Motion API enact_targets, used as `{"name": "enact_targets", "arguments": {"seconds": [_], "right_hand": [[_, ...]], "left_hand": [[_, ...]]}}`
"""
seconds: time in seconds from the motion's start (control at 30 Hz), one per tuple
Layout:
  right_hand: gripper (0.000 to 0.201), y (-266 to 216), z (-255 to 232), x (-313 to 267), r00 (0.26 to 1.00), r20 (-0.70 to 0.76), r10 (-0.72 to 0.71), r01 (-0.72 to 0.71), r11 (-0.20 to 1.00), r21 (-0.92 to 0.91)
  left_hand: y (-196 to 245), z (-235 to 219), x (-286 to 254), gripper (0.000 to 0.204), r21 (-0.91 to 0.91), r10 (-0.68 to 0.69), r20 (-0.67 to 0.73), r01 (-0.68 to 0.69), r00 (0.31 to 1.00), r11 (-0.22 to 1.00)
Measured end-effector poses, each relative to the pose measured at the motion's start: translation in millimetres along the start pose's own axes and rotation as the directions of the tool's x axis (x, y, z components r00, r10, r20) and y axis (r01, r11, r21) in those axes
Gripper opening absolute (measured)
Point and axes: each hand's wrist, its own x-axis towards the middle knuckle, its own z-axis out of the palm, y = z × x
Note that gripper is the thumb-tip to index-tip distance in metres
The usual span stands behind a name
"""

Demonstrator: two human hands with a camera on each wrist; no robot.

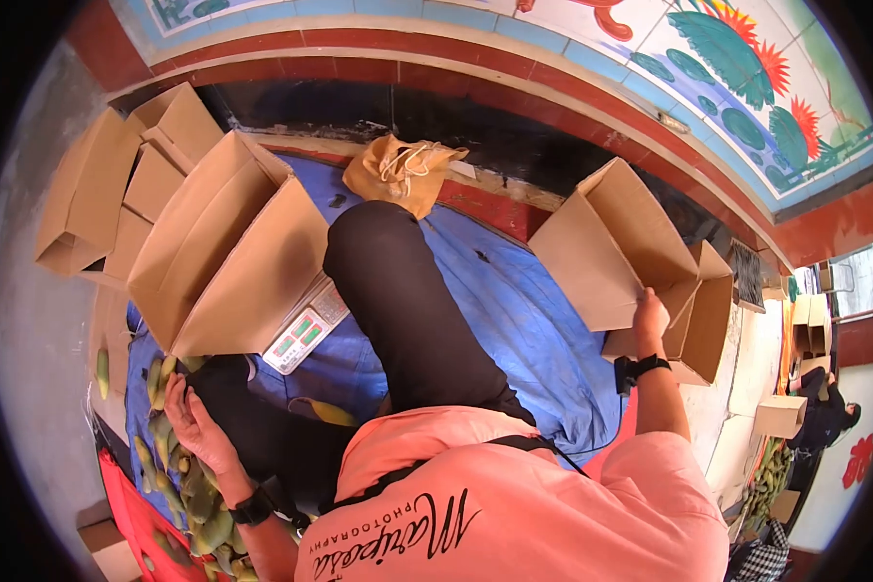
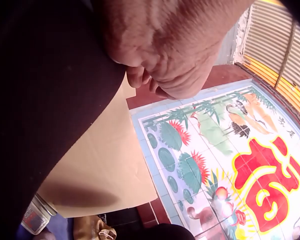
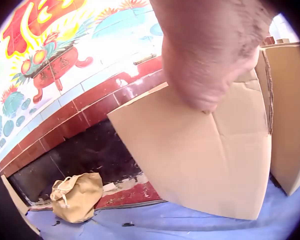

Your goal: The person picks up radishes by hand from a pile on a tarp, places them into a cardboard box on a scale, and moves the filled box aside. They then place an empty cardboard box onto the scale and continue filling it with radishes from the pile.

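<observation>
On the right of the head view, my right hand (image 1: 653, 315) grips the top edge of an open cardboard box (image 1: 592, 260). In the right wrist view the same box (image 3: 195, 150) stands under that hand, a crease running down its side. My left hand (image 1: 196, 427) holds nothing; its fingers are relaxed beside my dark-trousered leg, close over a pile of long green vegetables (image 1: 204, 504). A large open cardboard box (image 1: 252, 301) sits on a digital scale (image 1: 301, 339) with a lit green display, ahead of the left hand.
A blue tarp (image 1: 495, 301) covers the floor. Against the tiled wall sits a tan drawstring bag (image 1: 403, 175). More boxes (image 1: 97, 194) stand at the far left, another open box (image 1: 703, 325) at the right. A person (image 1: 824, 407) in dark clothes is at far right.
</observation>
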Motion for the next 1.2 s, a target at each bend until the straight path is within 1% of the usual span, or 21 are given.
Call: {"name": "enact_targets", "arguments": {"seconds": [0.07, 0.13, 0.23, 0.3, 0.33, 0.4, 0.47, 0.5, 0.57, 0.6, 0.67, 0.73, 0.77, 0.8, 0.87, 0.93, 1.0, 1.07, 1.1, 1.13, 1.2], "right_hand": [[0.015, 17.2, 12.1, 13.2, 0.996, 0.075, 0.049, -0.04, 0.993, -0.11], [0.013, 20.2, 15.2, 21.2, 0.987, 0.093, 0.13, -0.093, 0.942, -0.322], [0.019, 4.4, 6.8, 23.4, 0.998, 0.004, 0.066, -0.058, 0.904, -0.424], [0.037, -7.1, 12.8, 30.7, 0.992, -0.109, -0.071, 0.027, 0.932, -0.36], [0.048, -23.7, 4.3, 30.0, 0.983, -0.121, -0.139, 0.092, 0.94, -0.329], [0.061, -72.4, -17.1, 32.7, 0.966, -0.153, -0.206, 0.18, 0.969, -0.17], [0.053, -119.8, -32.5, 38.1, 0.902, -0.214, -0.376, 0.383, 0.924, -0.008], [0.053, -146.7, -47.2, 37.4, 0.889, -0.209, -0.407, 0.418, 0.908, 0.01], [0.038, -211.6, -89.8, 30.4, 0.754, -0.351, -0.554, 0.649, 0.711, 0.271], [0.038, -239.5, -110.8, 25.5, 0.745, -0.351, -0.567, 0.66, 0.701, 0.269], [0.026, -295.1, -146.0, 11.6, 0.687, -0.396, -0.609, 0.718, 0.485, 0.5], [0.023, -335.6, -165.2, -1.3, 0.615, -0.438, -0.655, 0.761, 0.348, 0.548], [0.024, -353.7, -168.0, -8.9, 0.616, -0.418, -0.667, 0.744, 0.319, 0.587], [0.029, -363.5, -162.4, -10.2, 0.539, -0.399, -0.742, 0.78, 0.26, 0.57], [0.034, -383.6, -161.7, -28.9, 0.452, -0.45, -0.77, 0.872, 0.274, 0.406], [0.037, -388.2, -162.3, -31.0, 0.438, -0.412, -0.799, 0.867, 0.254, 0.429], [0.037, -391.4, -160.2, -27.9, 0.444, -0.406, -0.799, 0.861, 0.256, 0.439], [0.036, -394.2, -162.1, -29.9, 0.435, -0.398, -0.808, 0.865, 0.252, 0.433], [0.035, -396.1, -162.5, -30.9, 0.423, -0.406, -0.81, 0.873, 0.243, 0.423], [0.035, -398.0, -162.8, -31.8, 0.412, -0.413, -0.812, 0.879, 0.234, 0.416], [0.034, -400.9, -163.8, -33.8, 0.415, -0.403, -0.816, 0.876, 0.239, 0.418]], "left_hand": [[2.3, -1.0, 0.0, 0.022, 0.047, 0.016, 0.022, -0.017, 1.0, 0.999], [2.6, 0.1, -2.0, 0.021, 0.04, 0.011, -0.002, -0.011, 1.0, 0.999], [-3.5, 0.6, -3.6, 0.021, -0.014, 0.017, -0.048, -0.018, 0.999, 1.0], [-4.7, 2.2, -3.5, 0.021, 0.074, 0.072, -0.059, -0.067, 0.996, 0.995], [11.1, 4.2, -1.8, 0.021, 0.212, 0.059, -0.04, -0.049, 0.997, 0.976], [13.2, 6.2, -2.2, 0.022, 0.062, -0.008, -0.075, 0.012, 0.997, 0.998], [11.6, 5.4, -3.5, 0.024, -0.06, -0.004, -0.078, -0.001, 0.997, 0.998], [15.8, 4.2, -4.8, 0.024, -0.078, -0.034, -0.081, 0.028, 0.996, 0.997], [19.9, 3.9, -4.2, 0.024, -0.099, -0.068, -0.096, 0.059, 0.993, 0.993], [21.8, 3.5, -4.1, 0.024, -0.101, -0.08, -0.093, 0.07, 0.992, 0.992], [22.8, -0.2, -5.3, 0.023, -0.101, -0.101, -0.096, 0.091, 0.99, 0.991], [22.1, -3.4, -6.4, 0.023, -0.098, -0.097, -0.089, 0.088, 0.991, 0.991], [20.4, -5.2, -7.1, 0.023, -0.096, -0.108, -0.096, 0.099, 0.989, 0.99], [18.8, -7.4, -8.1, 0.023, -0.108, -0.102, -0.107, 0.091, 0.989, 0.99], [16.8, -13.8, -9.6, 0.022, -0.113, -0.107, -0.129, 0.093, 0.986, 0.989], [16.9, -21.5, -12.5, 0.023, -0.147, -0.165, -0.142, 0.144, 0.976, 0.979], [13.9, -32.3, -15.1, 0.024, -0.312, -0.218, -0.212, 0.145, 0.953, 0.939], [-0.5, -54.6, -16.8, 0.024, -0.317, -0.274, -0.341, 0.164, 0.899, 0.934], [-7.2, -68.9, -17.8, 0.018, -0.421, -0.336, -0.383, 0.162, 0.861, 0.893], [-15.9, -85.2, -19.8, 0.02, -0.366, -0.374, -0.388, 0.232, 0.842, 0.901], [-39.5, -121.0, -33.8, 0.024, -0.428, -0.49, -0.316, 0.339, 0.812, 0.838]]}}
